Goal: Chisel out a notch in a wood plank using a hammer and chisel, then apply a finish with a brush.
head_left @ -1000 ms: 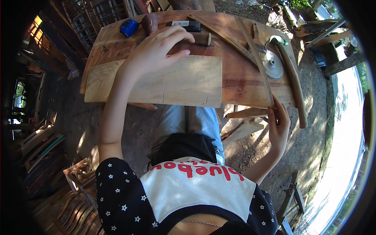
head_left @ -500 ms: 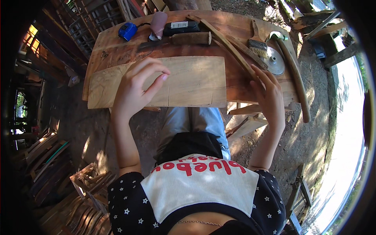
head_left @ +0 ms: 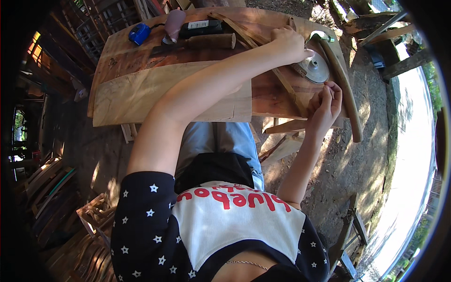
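My left hand (head_left: 289, 46) reaches across to the back right of the wooden table (head_left: 268, 103), its fingers curled over something largely hidden, beside a brush handle (head_left: 291, 22) and a round metal disc (head_left: 317, 66). My left forearm crosses a pale board (head_left: 127, 94) lying along the table's near side. Near the right edge, my right hand (head_left: 329, 96) has bent, slightly parted fingers with nothing visible in them, between a long wooden strip (head_left: 289, 91) and a curved wooden handle (head_left: 347, 98) with a metal head.
At the back left lie a blue tape measure (head_left: 139, 33), a pink roll (head_left: 174, 24), a black object (head_left: 202, 28) and a wooden-handled tool (head_left: 211, 41). Below left, stacked curved wood (head_left: 44, 192) and a wooden frame (head_left: 94, 214) stand on the ground.
My left hand has swung right from over the pale board to the disc and brush. My right hand has left the long strip, whose near end now rests further left.
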